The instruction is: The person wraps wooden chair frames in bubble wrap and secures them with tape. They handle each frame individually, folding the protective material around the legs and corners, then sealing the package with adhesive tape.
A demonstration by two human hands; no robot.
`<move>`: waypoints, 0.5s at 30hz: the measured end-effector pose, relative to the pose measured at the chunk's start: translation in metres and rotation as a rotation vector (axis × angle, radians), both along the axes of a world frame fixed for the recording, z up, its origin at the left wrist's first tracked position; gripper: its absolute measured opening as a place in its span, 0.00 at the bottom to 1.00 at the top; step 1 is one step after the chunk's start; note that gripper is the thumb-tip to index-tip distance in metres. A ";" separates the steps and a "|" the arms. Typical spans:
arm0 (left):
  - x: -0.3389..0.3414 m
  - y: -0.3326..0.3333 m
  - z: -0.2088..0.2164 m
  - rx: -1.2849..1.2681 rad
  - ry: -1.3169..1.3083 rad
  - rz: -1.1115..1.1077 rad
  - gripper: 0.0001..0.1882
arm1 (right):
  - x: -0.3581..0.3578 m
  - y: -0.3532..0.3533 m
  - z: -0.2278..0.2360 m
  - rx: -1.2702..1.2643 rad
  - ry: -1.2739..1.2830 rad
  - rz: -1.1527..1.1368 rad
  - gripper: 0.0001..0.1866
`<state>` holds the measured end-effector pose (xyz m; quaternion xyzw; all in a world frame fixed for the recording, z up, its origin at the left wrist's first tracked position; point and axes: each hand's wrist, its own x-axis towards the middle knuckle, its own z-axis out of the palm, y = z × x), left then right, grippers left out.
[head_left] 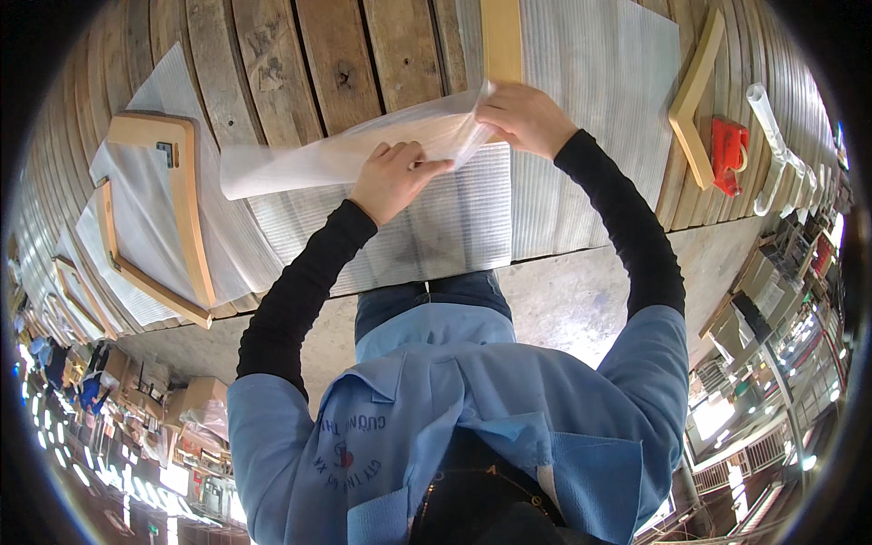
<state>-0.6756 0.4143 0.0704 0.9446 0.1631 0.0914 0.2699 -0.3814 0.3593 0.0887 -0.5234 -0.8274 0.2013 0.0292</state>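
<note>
The foam (300, 168), thin and whitish, lies folded in a long strip over the near part of the wood piece (501, 41); the other part of this wood is bare and goes to the upper edge of the view. The right hand (527, 118) is at the right end of the strip, its grip pinching the foam there. The left hand (395, 177) rests on the near edge of the strip with bent fingers; whether its grip also pinches the foam, I cannot tell. Below the strip is a foam sheet (391, 236), and to the right a wider sheet (599, 109), both flat on the plank tabletop (341, 73). On the left, a bent frame (193, 209) with a dark metal fitting lies on more foam, and a second frame (150, 277) is near it. On the right there are a bent bar (683, 118), beside it a red tape dispenser (728, 154), and farther, a white wrapped piece (779, 154).
</note>
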 end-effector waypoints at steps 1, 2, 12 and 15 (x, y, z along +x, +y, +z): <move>-0.003 -0.005 -0.001 -0.042 0.043 0.079 0.25 | 0.005 -0.015 -0.012 -0.112 0.040 -0.032 0.19; -0.008 -0.011 -0.003 -0.088 0.090 0.160 0.25 | 0.005 -0.034 -0.022 0.037 0.048 -0.036 0.18; -0.060 -0.054 -0.057 0.347 -0.141 0.315 0.25 | -0.025 -0.085 -0.074 0.534 -0.016 -0.162 0.14; -0.094 -0.113 -0.074 0.216 0.025 0.078 0.29 | -0.023 -0.081 -0.086 0.550 0.029 -0.232 0.15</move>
